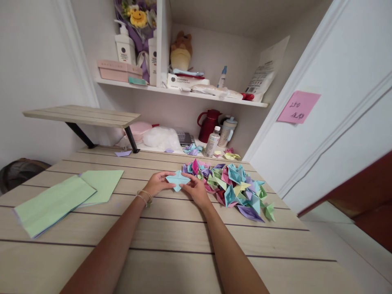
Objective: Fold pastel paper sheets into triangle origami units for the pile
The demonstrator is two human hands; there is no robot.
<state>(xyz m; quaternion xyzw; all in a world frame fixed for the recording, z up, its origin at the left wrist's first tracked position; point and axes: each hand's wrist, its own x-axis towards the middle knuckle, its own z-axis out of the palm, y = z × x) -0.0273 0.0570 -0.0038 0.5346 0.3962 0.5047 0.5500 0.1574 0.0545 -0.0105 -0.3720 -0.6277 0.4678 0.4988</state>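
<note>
A light blue piece of folded paper [178, 180] with crease lines is held above the middle of the table, its lower tip pointing toward me. My left hand [159, 183] pinches its left corner between thumb and fingers. On the opposite corner, my right hand [196, 189] grips with the thumb below and fingers above. Just right of my right hand lies a heap of folded paper shapes [234, 185] in blue, green, pink, purple and yellow. Two bracelets circle my left wrist.
Green paper sheets [58, 202] lie stacked at the left of the slatted table [171, 241]. A small raised shelf [82, 114] stands behind them. At the back are a clear bottle [212, 143], a red jug [209, 125] and a plastic bag [161, 138]. A pink note [299, 107] hangs right.
</note>
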